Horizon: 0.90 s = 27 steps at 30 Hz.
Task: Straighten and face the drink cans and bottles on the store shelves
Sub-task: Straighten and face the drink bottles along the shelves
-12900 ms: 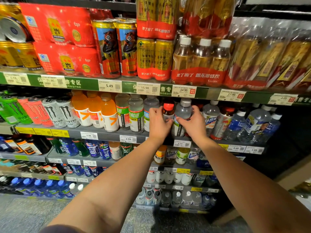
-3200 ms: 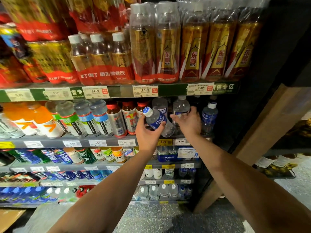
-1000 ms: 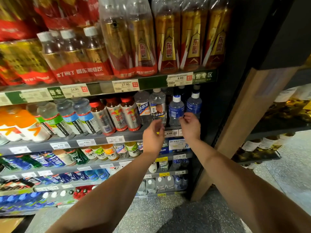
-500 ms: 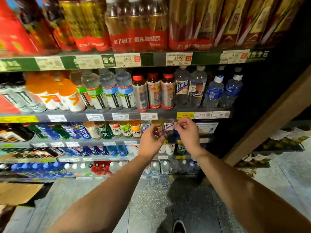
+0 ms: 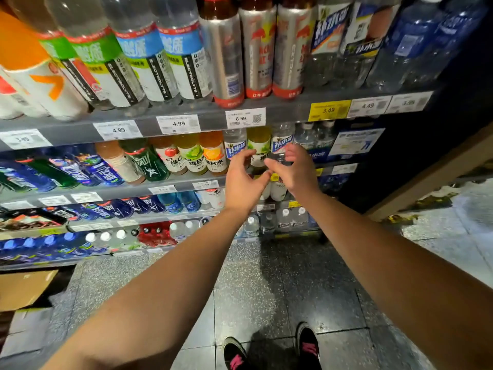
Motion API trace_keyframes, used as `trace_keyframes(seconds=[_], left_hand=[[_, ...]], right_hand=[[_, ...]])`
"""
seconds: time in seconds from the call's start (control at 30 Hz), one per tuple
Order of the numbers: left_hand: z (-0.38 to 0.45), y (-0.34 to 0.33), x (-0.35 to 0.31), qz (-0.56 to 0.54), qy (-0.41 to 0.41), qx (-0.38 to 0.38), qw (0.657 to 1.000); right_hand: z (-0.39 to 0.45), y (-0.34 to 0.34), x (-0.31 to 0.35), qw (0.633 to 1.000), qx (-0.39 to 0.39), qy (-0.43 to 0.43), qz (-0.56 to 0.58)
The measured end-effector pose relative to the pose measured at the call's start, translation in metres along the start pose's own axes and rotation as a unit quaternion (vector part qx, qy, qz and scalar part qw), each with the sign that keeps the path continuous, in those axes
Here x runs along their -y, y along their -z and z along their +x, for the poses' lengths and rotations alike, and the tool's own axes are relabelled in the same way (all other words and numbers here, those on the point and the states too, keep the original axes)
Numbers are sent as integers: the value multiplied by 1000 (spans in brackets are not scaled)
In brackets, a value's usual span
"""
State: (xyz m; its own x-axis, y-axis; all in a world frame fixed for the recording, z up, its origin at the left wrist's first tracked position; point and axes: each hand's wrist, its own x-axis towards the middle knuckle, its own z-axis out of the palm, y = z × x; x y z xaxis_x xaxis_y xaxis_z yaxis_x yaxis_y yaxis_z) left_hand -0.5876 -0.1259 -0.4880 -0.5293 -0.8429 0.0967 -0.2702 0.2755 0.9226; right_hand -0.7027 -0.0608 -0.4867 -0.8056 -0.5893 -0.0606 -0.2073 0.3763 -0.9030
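Black shoes (image 5: 308,348) stand on the speckled floor (pink marks on top). Further out, the left hand (image 5: 241,182) curves its fingers before the yellow-green bottle (image 5: 258,145); whether it grips, I cannot tell. The right hand (image 5: 294,173) curls round the blue-labelled clear bottle (image 5: 282,144) beside it on the shelf (image 5: 125,192).

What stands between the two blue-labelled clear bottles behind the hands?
A yellow-green bottle with a white label stands between them, upright, shown in the head view.

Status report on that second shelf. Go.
Left hand open beside lime-label bottle. Right hand pinches blue-label bottle right of it, upright. Neighbours packed close.
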Motion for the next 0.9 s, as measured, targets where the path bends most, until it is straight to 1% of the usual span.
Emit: trace_keyframes(seconds=[0.13, 0.27, 0.4, 0.47, 0.53, 0.6, 0.7, 0.8, 0.87, 0.9], left_hand=[[16, -19, 27, 2, 6, -20, 1000], [27, -37, 42, 8, -7, -46, 999], [35, -48, 53, 14, -39, -57, 997], [41, -49, 54, 21, -52, -50, 997], [50, -48, 54, 42, -62, -40, 996], [58, -48, 49, 80, -71, -35, 994], [69, -46, 40, 70, -78, -44, 994], [74, -45, 41, 70, -77, -62, 993], [74, -43, 45, 74, -82, -76, 991], [75, -43, 46, 85, -83, -71, 990]], right_hand=[[23, -8, -28, 1000, -16, 14, -2], [39, -8, -47, 999, -7, 32, 12], [55, -9, -61, 997, 10, 81, -6], [63, -8, -62, 992, 28, 116, -36], [72, -6, -61, 989, 30, 134, -47], [80, -6, -59, 989, 37, 134, -57], [92, -9, -60, 990, 44, 111, -74], [89, -12, -62, 991, 9, 120, -62], [85, -14, -58, 988, -10, 135, -79], [87, -15, -56, 986, -8, 135, -96]])
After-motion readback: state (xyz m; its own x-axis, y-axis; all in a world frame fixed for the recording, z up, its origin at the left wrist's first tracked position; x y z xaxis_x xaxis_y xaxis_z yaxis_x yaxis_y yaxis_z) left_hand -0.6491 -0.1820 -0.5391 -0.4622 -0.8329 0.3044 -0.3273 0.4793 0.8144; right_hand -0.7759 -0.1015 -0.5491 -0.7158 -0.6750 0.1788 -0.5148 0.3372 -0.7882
